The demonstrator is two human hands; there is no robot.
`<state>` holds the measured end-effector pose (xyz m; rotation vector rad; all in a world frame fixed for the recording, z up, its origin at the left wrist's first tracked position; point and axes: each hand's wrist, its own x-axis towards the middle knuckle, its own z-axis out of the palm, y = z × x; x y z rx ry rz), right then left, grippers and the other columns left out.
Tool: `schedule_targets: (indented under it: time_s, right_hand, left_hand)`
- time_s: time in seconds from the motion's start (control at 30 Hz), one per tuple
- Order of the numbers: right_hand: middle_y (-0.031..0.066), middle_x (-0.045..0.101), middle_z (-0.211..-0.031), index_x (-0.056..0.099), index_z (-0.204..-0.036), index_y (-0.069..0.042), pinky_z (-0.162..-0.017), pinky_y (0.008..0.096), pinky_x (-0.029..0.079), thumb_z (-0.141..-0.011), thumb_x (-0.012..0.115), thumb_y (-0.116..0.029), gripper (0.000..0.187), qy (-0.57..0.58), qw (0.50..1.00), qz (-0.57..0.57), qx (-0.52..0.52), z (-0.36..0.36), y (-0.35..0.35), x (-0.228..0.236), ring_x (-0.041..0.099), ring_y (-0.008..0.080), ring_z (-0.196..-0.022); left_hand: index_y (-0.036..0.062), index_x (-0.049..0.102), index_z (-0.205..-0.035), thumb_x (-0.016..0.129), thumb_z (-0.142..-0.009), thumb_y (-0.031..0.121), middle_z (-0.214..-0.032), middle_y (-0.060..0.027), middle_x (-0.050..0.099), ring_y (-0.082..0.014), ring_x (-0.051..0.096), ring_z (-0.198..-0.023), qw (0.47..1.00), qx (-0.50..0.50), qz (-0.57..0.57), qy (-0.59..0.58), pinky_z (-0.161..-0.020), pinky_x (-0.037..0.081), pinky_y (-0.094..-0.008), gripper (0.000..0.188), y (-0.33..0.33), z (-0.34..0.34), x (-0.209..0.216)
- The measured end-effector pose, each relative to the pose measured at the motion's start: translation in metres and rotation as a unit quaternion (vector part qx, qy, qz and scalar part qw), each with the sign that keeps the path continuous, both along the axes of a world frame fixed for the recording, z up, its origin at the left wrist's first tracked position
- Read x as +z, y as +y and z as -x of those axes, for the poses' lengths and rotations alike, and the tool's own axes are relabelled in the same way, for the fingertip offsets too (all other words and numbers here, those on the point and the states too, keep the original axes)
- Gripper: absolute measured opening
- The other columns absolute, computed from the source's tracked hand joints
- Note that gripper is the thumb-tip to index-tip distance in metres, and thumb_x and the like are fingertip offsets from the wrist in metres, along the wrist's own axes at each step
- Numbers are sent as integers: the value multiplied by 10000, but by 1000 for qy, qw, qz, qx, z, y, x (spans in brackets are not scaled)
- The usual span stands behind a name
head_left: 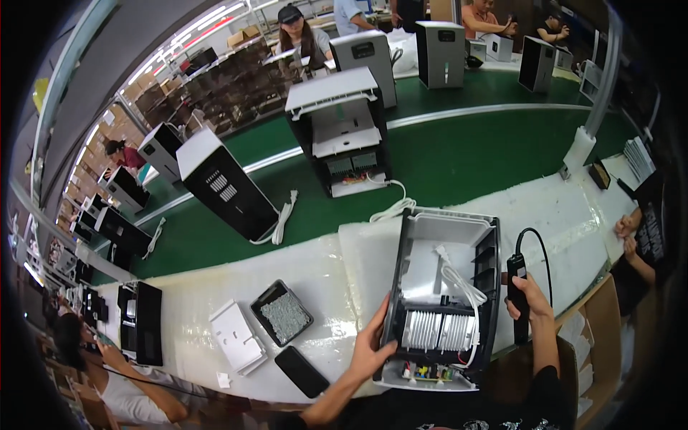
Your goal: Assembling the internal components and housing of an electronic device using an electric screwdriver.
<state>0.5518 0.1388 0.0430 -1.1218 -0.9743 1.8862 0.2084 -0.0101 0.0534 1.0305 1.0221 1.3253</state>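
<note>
while open, casing (421, 271) against left hand (370, 349)

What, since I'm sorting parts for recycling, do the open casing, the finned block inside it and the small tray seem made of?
Open casing: probably moulded plastic, black walls satin, inside smooth and pale; the ribbed side suggests moulding.
Finned block: likely bare metal, perhaps aluminium, given its silvery parallel fins.
Small tray: seemingly dark plastic, from its thin rim and rounded corners; finish unclear.

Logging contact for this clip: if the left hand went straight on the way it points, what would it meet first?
Likely the open, boxy black-and-white plastic-looking housing: the left hand appears to be touching its left side.
</note>
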Motion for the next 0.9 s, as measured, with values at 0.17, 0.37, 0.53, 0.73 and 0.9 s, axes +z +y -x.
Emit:
schedule_targets:
  time_s: [0.17,0.37,0.53,0.73,0.9]
  right_hand:
    - [91,537,-659,465,-1132,-23,-324,310,374,-929,598,-324,386,64,995,6,81,38,20,26,458,179,-346]
    - [90,601,-761,538,-1156,14,-365,270,429,-912,647,-336,440,-138,965,-123,188,103,111,24,544,132,-414]
    - [284,558,-1196,402,-1367,52,-1007,434,403,-854,660,-223,636,-471,705,-527,60,93,174,-47,504,408,-1152]
    - [231,395,-1427,417,-1394,-11,-1105,417,323,-879,653,-204,599,-439,718,-540,24,111,107,-25,378,393,-1303]
    - [204,481,-1373,526,-1290,0,-1071,390,355,-890,586,-90,414,-310,806,-503,-39,93,18,30,480,337,-1244]
  left_hand:
    - [-85,234,-1496,500,-613,-168,-1556,-161,286,-231,303,-1426,993,105,32,-44,-1161,232,-330,927,-25,-14,23]
    - [-102,290,-1467,541,-662,-83,-1486,-214,382,-273,382,-1383,959,274,-10,77,-1143,278,-338,843,-27,6,-1]
    - [-14,607,-1150,541,-822,-85,-1223,-164,599,-289,564,-1165,857,255,-182,409,-1041,399,-377,341,-7,7,53]
    - [40,637,-866,687,-844,127,-774,-89,561,-268,558,-729,794,-6,-194,575,-679,392,-376,103,53,-14,59]
    - [45,615,-880,721,-831,226,-786,-79,533,-264,540,-724,794,-57,-173,580,-673,368,-385,215,71,-27,42]
